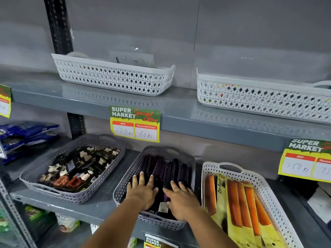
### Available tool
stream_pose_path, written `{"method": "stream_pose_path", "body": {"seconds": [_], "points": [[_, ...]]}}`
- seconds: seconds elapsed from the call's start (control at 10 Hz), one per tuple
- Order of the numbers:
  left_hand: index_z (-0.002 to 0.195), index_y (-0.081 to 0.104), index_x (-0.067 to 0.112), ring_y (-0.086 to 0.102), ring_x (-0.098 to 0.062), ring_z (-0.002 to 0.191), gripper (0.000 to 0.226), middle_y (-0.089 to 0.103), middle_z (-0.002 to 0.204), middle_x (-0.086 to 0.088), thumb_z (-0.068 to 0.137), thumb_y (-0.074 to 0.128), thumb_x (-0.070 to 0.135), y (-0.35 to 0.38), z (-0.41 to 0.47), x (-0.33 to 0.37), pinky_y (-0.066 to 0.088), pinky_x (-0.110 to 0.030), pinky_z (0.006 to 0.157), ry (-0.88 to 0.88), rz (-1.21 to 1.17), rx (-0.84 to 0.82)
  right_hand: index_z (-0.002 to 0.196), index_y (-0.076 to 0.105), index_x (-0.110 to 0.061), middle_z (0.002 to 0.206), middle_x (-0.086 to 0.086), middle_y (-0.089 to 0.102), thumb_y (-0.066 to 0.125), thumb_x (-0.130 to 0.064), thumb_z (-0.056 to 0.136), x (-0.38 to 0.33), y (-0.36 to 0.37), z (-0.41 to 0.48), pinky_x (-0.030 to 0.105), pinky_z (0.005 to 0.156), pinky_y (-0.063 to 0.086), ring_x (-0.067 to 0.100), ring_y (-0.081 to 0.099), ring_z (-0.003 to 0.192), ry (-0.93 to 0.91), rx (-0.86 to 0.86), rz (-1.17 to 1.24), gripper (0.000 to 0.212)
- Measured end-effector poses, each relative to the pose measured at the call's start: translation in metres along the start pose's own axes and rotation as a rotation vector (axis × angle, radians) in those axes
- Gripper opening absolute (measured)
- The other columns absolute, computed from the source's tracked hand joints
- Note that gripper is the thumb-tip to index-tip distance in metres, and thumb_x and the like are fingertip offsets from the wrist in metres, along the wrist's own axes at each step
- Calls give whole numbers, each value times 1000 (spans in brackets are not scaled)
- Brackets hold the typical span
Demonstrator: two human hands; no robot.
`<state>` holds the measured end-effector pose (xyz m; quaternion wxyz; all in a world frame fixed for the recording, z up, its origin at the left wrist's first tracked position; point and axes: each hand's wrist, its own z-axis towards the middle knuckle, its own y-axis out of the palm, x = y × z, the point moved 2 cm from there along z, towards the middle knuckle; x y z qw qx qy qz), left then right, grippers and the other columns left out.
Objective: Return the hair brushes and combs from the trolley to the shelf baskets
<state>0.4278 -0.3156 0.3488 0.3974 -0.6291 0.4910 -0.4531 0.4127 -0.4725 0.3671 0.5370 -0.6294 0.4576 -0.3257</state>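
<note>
A grey basket (125, 178) on the lower shelf holds several black and purple round hair brushes (161, 166). My left hand (142, 191) lies flat on the brushes at the basket's near left, fingers spread. My right hand (180, 199) rests palm down on the brushes beside it, fingers apart. To the right, a white basket (254, 176) holds orange combs (250, 204) in yellow packs. The trolley is out of view.
A grey basket of hair clips (77, 169) sits to the left. Two white baskets (114, 77) (259, 99) stand on the upper shelf. Price tags (135, 124) (306, 160) hang from the shelf edge. Blue packets (26, 136) lie at far left.
</note>
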Motion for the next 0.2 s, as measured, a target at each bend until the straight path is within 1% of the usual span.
{"method": "stream_pose_path", "body": {"seconds": [0.1,0.2], "points": [[155,3,22,-4,-32,149,63,-3,163,-13,100,19,48,-13,-3,2,6,-49,119,74,-19,177,151,16,-32,163,-2,3,34,-34,100,3,-8,-14,45,119,7,24,1,149,0,164,86,54],[154,9,20,0,-29,150,71,3,163,-11,94,8,56,-21,-12,6,7,-45,119,171,-35,290,151,19,-32,163,-4,7,30,-37,100,5,-15,-31,42,119,9,19,4,149,15,305,131,52]]}}
